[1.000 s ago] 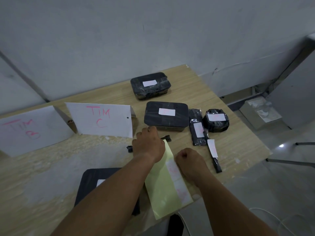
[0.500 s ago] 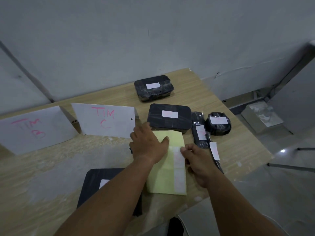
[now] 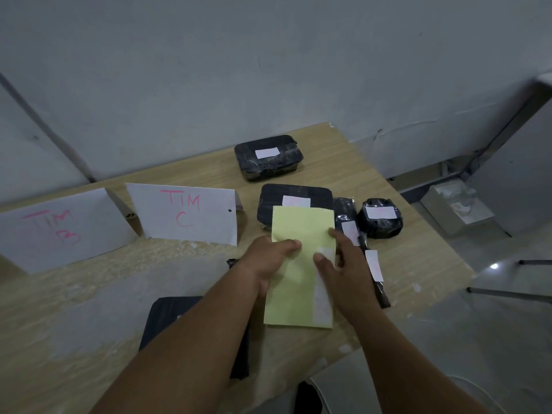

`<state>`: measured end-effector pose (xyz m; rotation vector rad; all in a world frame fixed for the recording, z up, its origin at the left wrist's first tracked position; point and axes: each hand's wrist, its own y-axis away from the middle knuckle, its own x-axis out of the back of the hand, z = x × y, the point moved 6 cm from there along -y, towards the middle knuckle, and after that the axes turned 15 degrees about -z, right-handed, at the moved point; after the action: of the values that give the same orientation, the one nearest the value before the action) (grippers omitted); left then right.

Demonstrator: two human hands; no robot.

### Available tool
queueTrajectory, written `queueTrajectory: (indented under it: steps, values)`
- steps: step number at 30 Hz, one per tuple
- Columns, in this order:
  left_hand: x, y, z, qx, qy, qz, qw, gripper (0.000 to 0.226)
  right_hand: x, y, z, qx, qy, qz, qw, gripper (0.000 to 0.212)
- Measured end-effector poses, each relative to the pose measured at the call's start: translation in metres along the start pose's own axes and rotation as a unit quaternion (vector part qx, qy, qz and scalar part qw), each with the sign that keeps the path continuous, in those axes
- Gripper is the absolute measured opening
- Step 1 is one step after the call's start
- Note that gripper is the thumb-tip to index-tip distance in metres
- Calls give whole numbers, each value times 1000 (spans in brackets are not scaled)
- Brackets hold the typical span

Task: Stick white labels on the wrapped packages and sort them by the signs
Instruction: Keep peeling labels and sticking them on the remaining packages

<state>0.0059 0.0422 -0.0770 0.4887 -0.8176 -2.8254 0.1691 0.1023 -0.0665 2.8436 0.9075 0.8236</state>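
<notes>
Six black-wrapped packages lie on the wooden table [image 3: 424, 255]: the far package [image 3: 268, 165], the flat package [image 3: 283, 192], the slim package [image 3: 343, 207], the round package [image 3: 380, 227], the thin stick package [image 3: 382, 294] and the near package [image 3: 167, 318]. Five show a white label; the near package's top lies mostly under the left forearm. Two paper signs stand at left: the "TIM C" sign [image 3: 185, 213] and a second sign [image 3: 56, 231], cut off by the frame's edge, its pink lettering blurred. The left hand [image 3: 265, 261] grips the yellow backing sheet [image 3: 298, 228], thumb across its front; the sheet hides the flat package's near part. The right hand [image 3: 346, 270] seems to pinch the top of the white label strip [image 3: 322, 300] along the sheet's right edge.
</notes>
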Motion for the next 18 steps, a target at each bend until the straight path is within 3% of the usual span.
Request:
queueTrajectory:
  steps: [3,14,18]
  values:
    - [-3,1,1,2,8,-4,1000,14,-4,3,-11,27,172,-6,985,47]
    - [-2,3,7,2,-47,28,999,17,1,7,-16,24,244,41,969,34]
    - [0,2,9,-38,-79,66,994,11,0,6,-17,23,269,42,962,27]
